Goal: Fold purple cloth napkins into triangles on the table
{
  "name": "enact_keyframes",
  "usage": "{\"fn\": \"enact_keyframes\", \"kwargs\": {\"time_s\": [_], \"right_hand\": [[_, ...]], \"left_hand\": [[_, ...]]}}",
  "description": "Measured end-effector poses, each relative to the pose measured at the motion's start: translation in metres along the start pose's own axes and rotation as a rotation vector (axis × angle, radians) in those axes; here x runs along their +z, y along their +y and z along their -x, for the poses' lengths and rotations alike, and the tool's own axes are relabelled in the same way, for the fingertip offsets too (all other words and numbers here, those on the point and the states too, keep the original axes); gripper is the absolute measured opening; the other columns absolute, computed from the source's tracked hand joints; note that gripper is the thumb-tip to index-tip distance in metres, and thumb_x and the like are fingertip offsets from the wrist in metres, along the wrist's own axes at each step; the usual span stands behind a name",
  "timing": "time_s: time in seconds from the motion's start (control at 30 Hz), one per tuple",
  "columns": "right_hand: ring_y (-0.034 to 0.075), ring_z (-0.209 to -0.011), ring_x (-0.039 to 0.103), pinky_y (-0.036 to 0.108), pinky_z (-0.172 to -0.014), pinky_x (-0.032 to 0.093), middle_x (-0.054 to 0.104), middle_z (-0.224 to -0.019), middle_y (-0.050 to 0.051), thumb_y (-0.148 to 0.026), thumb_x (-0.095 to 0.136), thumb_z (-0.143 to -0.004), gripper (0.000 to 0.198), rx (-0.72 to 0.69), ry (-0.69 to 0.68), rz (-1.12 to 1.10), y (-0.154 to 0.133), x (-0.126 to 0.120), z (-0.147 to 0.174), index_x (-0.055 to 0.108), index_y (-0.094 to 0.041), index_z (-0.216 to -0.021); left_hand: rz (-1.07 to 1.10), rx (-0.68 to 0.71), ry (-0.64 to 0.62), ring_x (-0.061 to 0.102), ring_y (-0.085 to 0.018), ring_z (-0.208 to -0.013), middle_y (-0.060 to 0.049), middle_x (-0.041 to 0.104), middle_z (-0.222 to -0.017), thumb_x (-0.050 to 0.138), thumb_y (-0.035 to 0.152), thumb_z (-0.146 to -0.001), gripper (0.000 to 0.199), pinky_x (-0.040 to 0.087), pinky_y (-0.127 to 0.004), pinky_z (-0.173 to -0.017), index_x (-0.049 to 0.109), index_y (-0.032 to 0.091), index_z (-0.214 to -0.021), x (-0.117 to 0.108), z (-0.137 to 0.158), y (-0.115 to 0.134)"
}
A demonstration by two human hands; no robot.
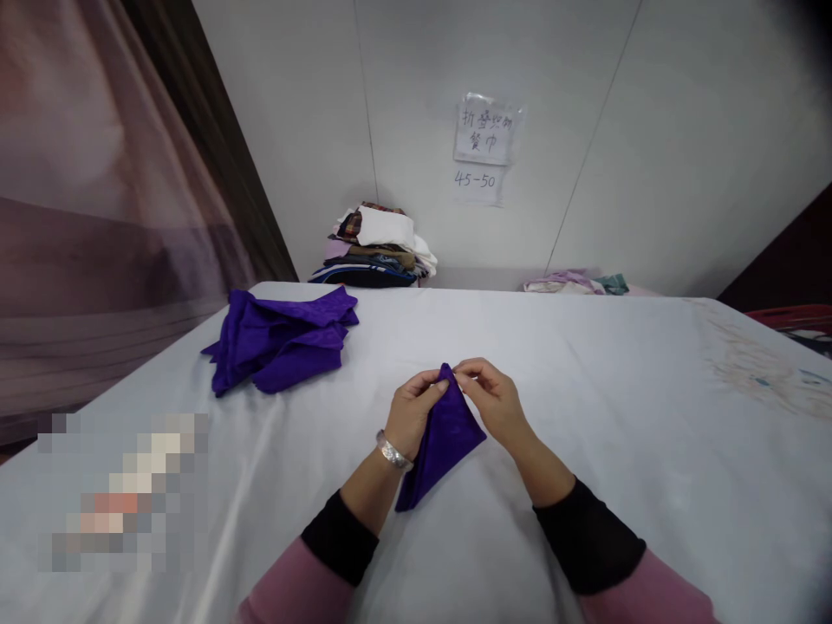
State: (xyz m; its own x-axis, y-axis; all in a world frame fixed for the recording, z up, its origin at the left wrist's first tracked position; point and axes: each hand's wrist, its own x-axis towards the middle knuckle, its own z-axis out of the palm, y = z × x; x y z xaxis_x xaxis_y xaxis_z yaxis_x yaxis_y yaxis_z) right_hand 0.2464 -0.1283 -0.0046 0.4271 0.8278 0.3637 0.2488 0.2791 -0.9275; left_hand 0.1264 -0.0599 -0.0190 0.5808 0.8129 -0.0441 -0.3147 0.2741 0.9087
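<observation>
A purple cloth napkin (450,429), folded into a narrow triangle with its tip pointing away from me, is in front of me at the middle of the table. My left hand (411,407) grips it near the tip, the thumb pressed on top and a silver bracelet on the wrist. At the tip's right edge, the thumb and fingers of my right hand (490,399) are pinched together on the cloth. Its lower left corner hangs down beside my left wrist. A heap of loose purple napkins (279,338) lies farther off to the left.
A white cloth (617,451) with some wrinkles covers the table. Behind its far edge are a stack of folded clothes (377,247) and a low pile of lilac and teal fabric (572,282). Handwritten paper signs (484,134) hang on the wall. A curtain (130,199) hangs at left.
</observation>
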Motion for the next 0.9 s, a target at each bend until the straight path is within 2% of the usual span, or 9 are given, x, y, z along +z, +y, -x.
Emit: {"fn": "enact_keyframes", "kwargs": {"time_s": [0.1,0.3,0.43,0.53,0.67,0.9], "right_hand": [[0.015,-0.078,0.055,0.028,-0.067,0.046,0.062,-0.085,0.002,-0.034,0.058,-0.078,0.014,0.067,-0.009,-0.095,0.002,-0.002,-0.002,0.065,-0.022,-0.083],[0.012,-0.072,0.054,0.027,-0.066,0.043,0.063,-0.079,-0.001,-0.031,0.062,-0.076,0.015,0.210,-0.130,-0.250,-0.001,-0.008,-0.003,0.070,-0.023,-0.085],[0.012,-0.072,0.053,0.027,-0.064,0.043,0.063,-0.084,0.000,-0.032,0.063,-0.074,0.019,0.257,-0.195,-0.282,-0.004,-0.013,-0.004,0.070,-0.024,-0.090],[0.013,-0.076,0.053,0.026,-0.063,0.042,0.063,-0.091,0.002,-0.032,0.062,-0.075,0.019,0.229,-0.221,-0.243,-0.005,-0.015,-0.004,0.070,-0.024,-0.091],[0.014,-0.081,0.054,0.027,-0.066,0.043,0.062,-0.096,0.002,-0.030,0.061,-0.075,0.016,0.164,-0.189,-0.201,-0.006,-0.015,-0.003,0.070,-0.024,-0.087],[0.015,-0.083,0.056,0.029,-0.071,0.045,0.063,-0.092,0.002,-0.028,0.060,-0.075,0.009,0.059,-0.115,-0.109,-0.009,-0.011,-0.002,0.065,-0.023,-0.080]], "left_hand": [[0.021,-0.010,-0.039,0.062,-0.011,-0.066,0.000,0.070,-0.078,0.073,0.027,-0.066,0.023,0.048,-0.023,-0.067,0.069,0.018,-0.087,0.000,0.001,0.000],[0.021,-0.027,-0.150,0.064,-0.014,-0.070,-0.003,0.071,-0.081,0.072,0.027,-0.069,0.026,0.049,-0.026,-0.072,0.069,0.017,-0.093,0.001,0.004,0.002],[-0.017,-0.035,-0.177,0.064,-0.014,-0.066,-0.004,0.072,-0.078,0.071,0.029,-0.069,0.029,0.050,-0.028,-0.071,0.070,0.016,-0.094,0.001,0.004,0.003],[-0.043,-0.038,-0.202,0.064,-0.015,-0.069,-0.005,0.071,-0.079,0.070,0.029,-0.070,0.029,0.049,-0.028,-0.072,0.069,0.016,-0.096,0.000,0.004,0.004],[-0.108,-0.013,-0.224,0.064,-0.017,-0.079,-0.005,0.071,-0.088,0.069,0.030,-0.071,0.029,0.048,-0.029,-0.078,0.070,0.017,-0.096,-0.001,0.004,0.004],[-0.202,0.031,-0.203,0.062,-0.019,-0.083,-0.004,0.070,-0.093,0.070,0.031,-0.068,0.030,0.046,-0.031,-0.081,0.071,0.018,-0.096,0.001,0.005,0.006]]}}
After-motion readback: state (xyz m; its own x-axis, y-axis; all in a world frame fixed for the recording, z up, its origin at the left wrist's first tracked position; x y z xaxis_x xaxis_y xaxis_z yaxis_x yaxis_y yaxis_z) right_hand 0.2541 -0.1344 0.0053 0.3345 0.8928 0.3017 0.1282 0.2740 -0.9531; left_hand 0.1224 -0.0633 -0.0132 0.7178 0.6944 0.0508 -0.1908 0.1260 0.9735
